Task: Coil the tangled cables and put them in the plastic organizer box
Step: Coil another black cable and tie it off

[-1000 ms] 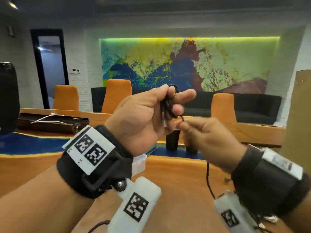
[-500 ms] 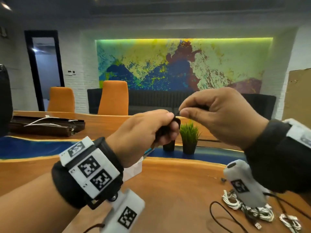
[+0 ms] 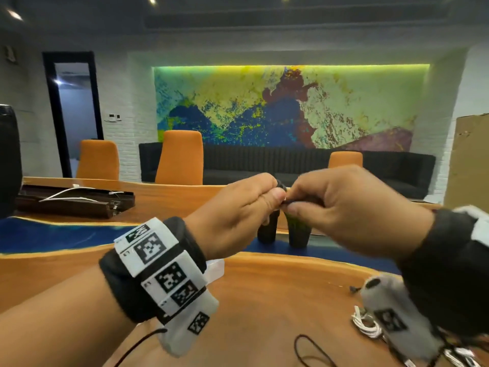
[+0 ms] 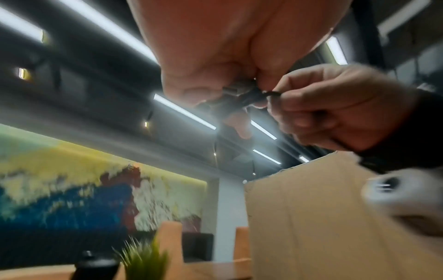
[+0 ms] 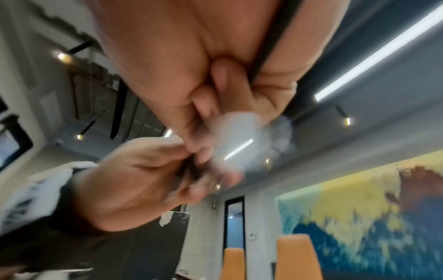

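Both my hands are raised above the wooden table [image 3: 264, 300] and meet fingertip to fingertip. My left hand [image 3: 274, 194] grips a small coil of black cable [image 3: 282, 186], most of it hidden inside the fist. My right hand [image 3: 292, 205] pinches the free strand right beside that coil. In the left wrist view the black cable [image 4: 242, 96] shows bunched between both sets of fingers. In the right wrist view a black strand [image 5: 271, 43] runs across my right palm. A corner of the clear plastic organizer box [image 3: 215, 270] peeks out behind my left wrist.
White coiled cables [image 3: 366, 324] and a loose black cable loop [image 3: 304, 348] lie on the table at the lower right. Two dark pots [image 3: 268, 230], one holding a green plant [image 3: 297, 223], stand beyond my hands. A cardboard sheet [image 3: 468, 160] stands at the far right.
My right hand went from pinching the strand below the left hand, up over it, and now sits level against the left fingertips. The dangling strand has shortened.
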A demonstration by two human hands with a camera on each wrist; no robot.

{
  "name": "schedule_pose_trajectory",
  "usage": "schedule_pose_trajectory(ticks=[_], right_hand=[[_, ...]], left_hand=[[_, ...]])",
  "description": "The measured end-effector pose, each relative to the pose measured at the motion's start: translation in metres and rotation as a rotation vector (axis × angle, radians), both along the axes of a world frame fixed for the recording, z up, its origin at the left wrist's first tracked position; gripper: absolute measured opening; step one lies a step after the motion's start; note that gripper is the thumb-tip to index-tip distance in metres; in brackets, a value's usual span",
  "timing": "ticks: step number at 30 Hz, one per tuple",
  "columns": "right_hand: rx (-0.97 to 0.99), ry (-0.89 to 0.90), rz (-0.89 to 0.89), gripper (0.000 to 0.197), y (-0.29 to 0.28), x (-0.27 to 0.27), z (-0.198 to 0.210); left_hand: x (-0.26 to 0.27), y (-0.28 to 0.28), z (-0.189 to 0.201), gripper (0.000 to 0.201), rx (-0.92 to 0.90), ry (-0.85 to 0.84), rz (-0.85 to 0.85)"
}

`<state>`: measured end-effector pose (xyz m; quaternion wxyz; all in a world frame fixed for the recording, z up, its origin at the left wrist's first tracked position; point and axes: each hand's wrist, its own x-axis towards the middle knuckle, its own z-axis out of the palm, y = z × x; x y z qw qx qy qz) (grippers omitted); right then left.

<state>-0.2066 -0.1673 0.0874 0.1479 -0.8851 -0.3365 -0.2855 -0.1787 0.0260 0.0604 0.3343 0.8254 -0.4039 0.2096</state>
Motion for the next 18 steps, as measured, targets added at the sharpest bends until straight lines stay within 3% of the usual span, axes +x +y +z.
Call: schedule_pose_trajectory(ticks=[4, 7, 11, 13, 16, 18], right_hand=[[-0.029, -0.211, 0.007, 0.007, -0.005, 0.009, 0.010], [0.132, -0.262, 0.083, 0.022, -0.007, 0.021, 0.006], [0.499, 0.006, 0.212, 0.028, 0.009, 0.034, -0.020], [0.647, 0.224, 0.266, 0.018, 0.027, 0.037, -0.043], [0.566, 0.414, 0.154, 0.010, 0.044, 0.033, -0.066], [0.423, 0.448, 0.022, 0.009, 0.043, 0.026, -0.069]], left_hand=[[-0.004, -0.006, 0.001, 0.037, -0.130, 0.293, -0.073], [-0.008, -0.004, 0.007, 0.031, -0.346, 0.557, -0.207], [-0.013, -0.001, 0.016, 0.022, -0.729, 0.928, -0.482], [-0.012, -0.003, 0.018, 0.024, -0.844, 1.018, -0.608], [-0.010, -0.006, 0.021, 0.028, -0.929, 1.023, -0.667], [-0.007, -0.006, 0.022, 0.029, -0.862, 0.874, -0.505]])
